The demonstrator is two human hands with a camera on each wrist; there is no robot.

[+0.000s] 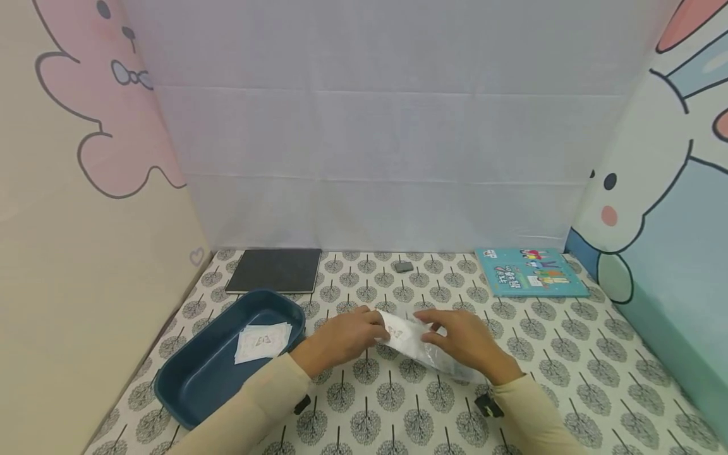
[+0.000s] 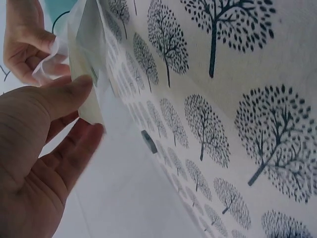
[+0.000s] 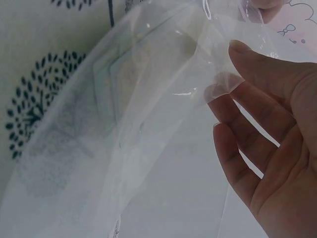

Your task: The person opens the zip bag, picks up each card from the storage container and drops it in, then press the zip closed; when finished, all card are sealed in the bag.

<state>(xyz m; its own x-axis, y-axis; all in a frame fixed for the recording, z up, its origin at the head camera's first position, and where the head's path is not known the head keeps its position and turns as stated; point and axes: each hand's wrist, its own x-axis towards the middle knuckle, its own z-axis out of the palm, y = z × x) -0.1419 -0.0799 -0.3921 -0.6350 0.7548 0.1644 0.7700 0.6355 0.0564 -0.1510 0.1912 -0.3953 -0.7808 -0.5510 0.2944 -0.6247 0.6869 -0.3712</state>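
My left hand point(image 1: 354, 335) pinches the end of a pale paper piece point(image 2: 90, 106) between thumb and fingers. A clear plastic bag point(image 3: 143, 124) stretches from there down to the right, above the patterned cloth. A small print shows on the white paper near the left fingers in the head view. Edges of flat pieces show faintly through the film in the right wrist view. My right hand point(image 1: 463, 338) holds the bag's edge loosely between thumb and fingers, its other fingers curved below. Whether the pinched paper lies wholly inside the bag, I cannot tell.
A dark blue basin point(image 1: 188, 373) at the left holds white printed sheets point(image 1: 261, 342). Behind it lies a flat black panel point(image 1: 275, 270). A small grey block point(image 1: 404, 267) and a teal book point(image 1: 529, 273) lie towards the back wall. Walls enclose the table on three sides.
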